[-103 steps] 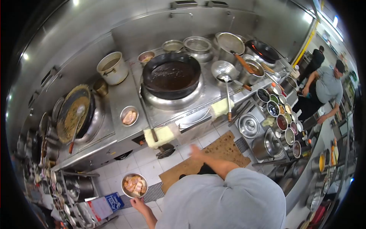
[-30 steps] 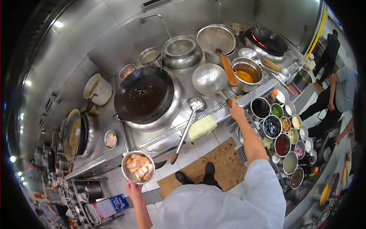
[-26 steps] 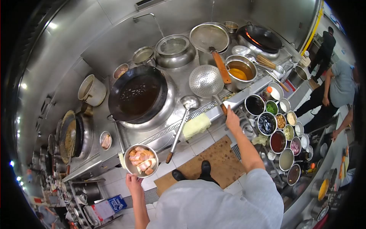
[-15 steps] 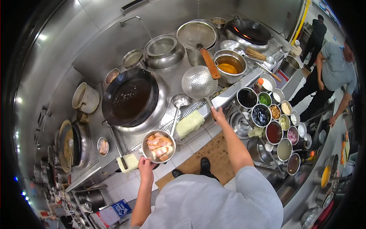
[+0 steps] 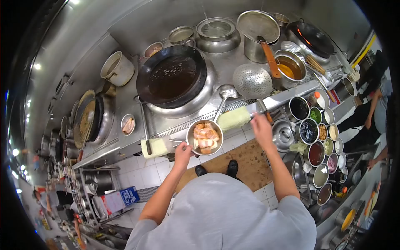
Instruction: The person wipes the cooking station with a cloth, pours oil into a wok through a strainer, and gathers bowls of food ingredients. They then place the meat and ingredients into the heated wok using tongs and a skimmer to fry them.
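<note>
My left hand point(image 5: 182, 155) grips the rim of a round metal bowl point(image 5: 190, 143) holding pieces of raw-looking meat point(image 5: 205, 135). My right hand point(image 5: 261, 130) is empty, its fingers loosely apart, just beside the handle of a large perforated skimmer point(image 5: 252, 81). The skimmer rests on the stove, with its handle over the front edge. Between the hands, a ladle point(image 5: 227, 92) lies with its handle reaching toward the bowl. A folded pale cloth point(image 5: 234, 119) is on the stove's front edge. Beyond the bowl sits a black wok point(image 5: 171, 77) of dark oil.
At right stand several seasoning containers, including one of red sauce point(image 5: 316, 153) and one of chopped greens point(image 5: 316, 115). A pot of orange oil point(image 5: 290, 68) is behind the skimmer. A small dish of meat point(image 5: 128, 125) lies left. Another person point(image 5: 377, 110) stands far right.
My right hand has let go of the skimmer's handle and drawn slightly away. The bowl stays in my left hand. The whole view has shifted, so the stove appears further right.
</note>
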